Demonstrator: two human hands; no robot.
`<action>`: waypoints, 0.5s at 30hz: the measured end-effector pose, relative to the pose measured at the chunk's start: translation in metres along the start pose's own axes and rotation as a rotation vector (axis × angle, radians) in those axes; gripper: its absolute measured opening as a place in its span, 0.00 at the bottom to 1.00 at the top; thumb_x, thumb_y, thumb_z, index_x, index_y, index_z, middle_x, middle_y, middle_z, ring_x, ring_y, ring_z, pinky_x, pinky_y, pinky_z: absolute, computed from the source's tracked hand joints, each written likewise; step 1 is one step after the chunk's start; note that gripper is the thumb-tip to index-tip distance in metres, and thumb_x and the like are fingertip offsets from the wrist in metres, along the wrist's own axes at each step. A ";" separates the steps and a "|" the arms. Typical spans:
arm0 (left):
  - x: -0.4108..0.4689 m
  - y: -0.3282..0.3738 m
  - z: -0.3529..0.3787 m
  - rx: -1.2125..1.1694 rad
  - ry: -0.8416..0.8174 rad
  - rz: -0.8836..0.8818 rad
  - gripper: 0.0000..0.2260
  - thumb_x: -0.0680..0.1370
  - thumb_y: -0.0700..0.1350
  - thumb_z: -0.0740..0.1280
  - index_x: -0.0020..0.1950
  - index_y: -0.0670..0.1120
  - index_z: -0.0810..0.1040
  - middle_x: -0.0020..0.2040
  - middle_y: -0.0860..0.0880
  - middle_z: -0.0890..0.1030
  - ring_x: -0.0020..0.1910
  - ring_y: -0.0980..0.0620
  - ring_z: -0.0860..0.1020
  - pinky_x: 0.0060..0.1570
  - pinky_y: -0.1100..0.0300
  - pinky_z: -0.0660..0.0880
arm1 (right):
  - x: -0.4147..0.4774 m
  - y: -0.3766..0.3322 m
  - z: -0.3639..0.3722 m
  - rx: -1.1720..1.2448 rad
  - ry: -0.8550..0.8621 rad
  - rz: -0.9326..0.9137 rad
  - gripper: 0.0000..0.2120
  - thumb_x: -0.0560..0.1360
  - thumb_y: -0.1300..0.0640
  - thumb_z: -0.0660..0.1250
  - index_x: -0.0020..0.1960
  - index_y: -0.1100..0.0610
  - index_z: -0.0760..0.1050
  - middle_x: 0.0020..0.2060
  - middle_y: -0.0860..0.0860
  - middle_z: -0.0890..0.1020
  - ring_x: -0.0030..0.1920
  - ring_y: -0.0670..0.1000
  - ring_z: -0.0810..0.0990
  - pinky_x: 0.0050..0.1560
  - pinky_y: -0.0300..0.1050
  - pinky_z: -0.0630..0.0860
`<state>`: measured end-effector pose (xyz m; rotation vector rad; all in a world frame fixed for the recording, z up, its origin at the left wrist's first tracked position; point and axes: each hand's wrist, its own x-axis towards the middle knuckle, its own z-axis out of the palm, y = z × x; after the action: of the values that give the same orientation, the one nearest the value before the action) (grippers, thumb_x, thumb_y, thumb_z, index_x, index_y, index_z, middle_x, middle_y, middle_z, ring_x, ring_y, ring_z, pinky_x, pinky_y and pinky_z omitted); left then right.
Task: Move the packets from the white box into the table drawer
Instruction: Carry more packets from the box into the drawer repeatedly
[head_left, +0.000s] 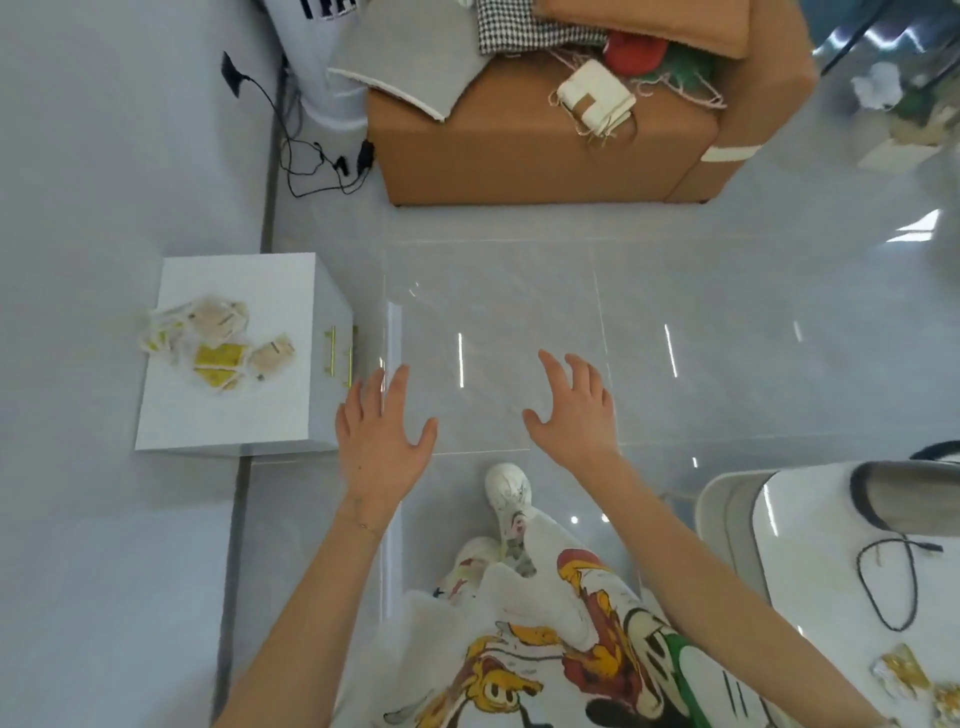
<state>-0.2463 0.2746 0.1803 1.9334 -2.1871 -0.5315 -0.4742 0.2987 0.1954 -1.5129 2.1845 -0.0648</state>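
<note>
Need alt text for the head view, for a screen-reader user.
The left hand and right hand hover open and empty over the grey tiled floor. To the left, packets lie on a white cabinet with gold handles; a brown sofa sits ahead.

Glossy floor tiles (519, 312); matt white cabinet (239, 405); brass-look handles (337, 356)

We could read nothing with certainty. The white garment (317, 31) at the top edge bore dark block letters, but the frame cut them off. The packets (218, 343) on the white table (249, 415) carried print too blurred for us to make out.
</note>
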 end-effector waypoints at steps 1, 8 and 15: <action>0.003 -0.004 -0.001 -0.010 0.009 -0.021 0.33 0.73 0.63 0.54 0.75 0.49 0.63 0.73 0.42 0.67 0.72 0.37 0.63 0.68 0.40 0.62 | 0.009 -0.006 0.001 0.002 -0.009 -0.008 0.36 0.75 0.46 0.64 0.77 0.47 0.50 0.75 0.54 0.55 0.76 0.58 0.51 0.73 0.56 0.56; 0.036 -0.044 -0.009 -0.053 0.042 -0.206 0.33 0.72 0.62 0.55 0.74 0.47 0.66 0.72 0.41 0.69 0.71 0.35 0.65 0.67 0.38 0.64 | 0.082 -0.060 0.012 -0.016 -0.090 -0.126 0.35 0.74 0.47 0.64 0.77 0.47 0.52 0.76 0.53 0.54 0.76 0.56 0.50 0.73 0.56 0.56; 0.078 -0.090 -0.038 -0.066 0.131 -0.442 0.33 0.73 0.62 0.56 0.75 0.50 0.62 0.74 0.43 0.66 0.73 0.38 0.62 0.69 0.39 0.61 | 0.156 -0.137 0.011 -0.102 -0.235 -0.346 0.35 0.75 0.47 0.63 0.78 0.47 0.49 0.77 0.53 0.51 0.76 0.56 0.48 0.74 0.55 0.54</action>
<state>-0.1610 0.1835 0.1731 2.3481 -1.6444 -0.5121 -0.3938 0.1085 0.1715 -1.8408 1.7505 0.1079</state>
